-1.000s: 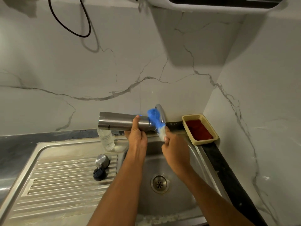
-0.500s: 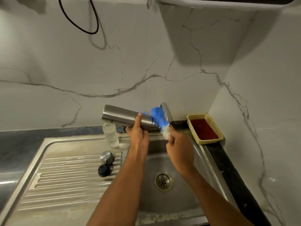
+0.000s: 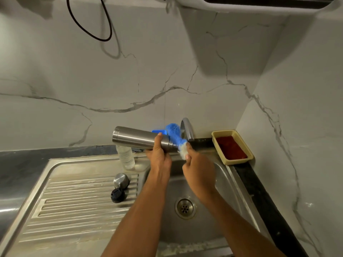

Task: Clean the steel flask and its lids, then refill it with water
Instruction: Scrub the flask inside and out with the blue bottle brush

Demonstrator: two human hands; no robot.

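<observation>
One flask [image 3: 137, 138]. Two lids on the drainboard: one steel lid [image 3: 121, 180] and one black lid [image 3: 118, 194], touching each other. One blue brush [image 3: 175, 136]. One clear bottle [image 3: 126, 157]. One tap [image 3: 187, 129]. One sink [image 3: 230, 184] with one drain [image 3: 185, 208]. One tray [image 3: 220, 134] holding one red block, what it is I cannot tell. One black cable [image 3: 87, 25] on the wall. Two hands: one left hand [image 3: 159, 158] and one right hand [image 3: 199, 169].

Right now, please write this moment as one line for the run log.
left hand: holds sideways steel flask | right hand: holds blue-and-white brush at flask mouth | steel lid, black lid: on drainboard
</observation>
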